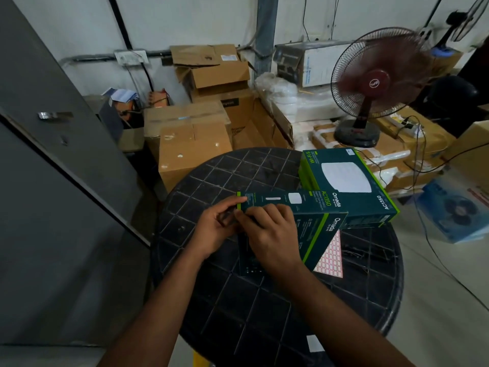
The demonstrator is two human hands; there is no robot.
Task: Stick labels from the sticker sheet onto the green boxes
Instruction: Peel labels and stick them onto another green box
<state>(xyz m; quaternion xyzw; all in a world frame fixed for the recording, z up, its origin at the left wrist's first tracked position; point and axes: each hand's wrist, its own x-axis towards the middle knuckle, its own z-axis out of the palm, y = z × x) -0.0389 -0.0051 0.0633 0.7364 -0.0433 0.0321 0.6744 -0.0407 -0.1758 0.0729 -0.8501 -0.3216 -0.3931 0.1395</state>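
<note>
A dark green box [312,207] stands tilted on its edge in the middle of the round black table [238,308]. My left hand [214,229] grips its left end, fingertips on the top edge. My right hand [270,237] lies over the box's near face, fingers curled at the left corner; whether a label is under them is hidden. A second green box [352,181] lies flat behind it to the right. The pink-and-white sticker sheet [332,258] lies on the table, partly under the tilted box.
Brown cartons [193,144] are stacked behind the table. A running pedestal fan [375,83] stands at the back right with cables trailing across the floor. A grey metal door or cabinet [53,181] fills the left side. A blue box [455,210] sits on the floor at right.
</note>
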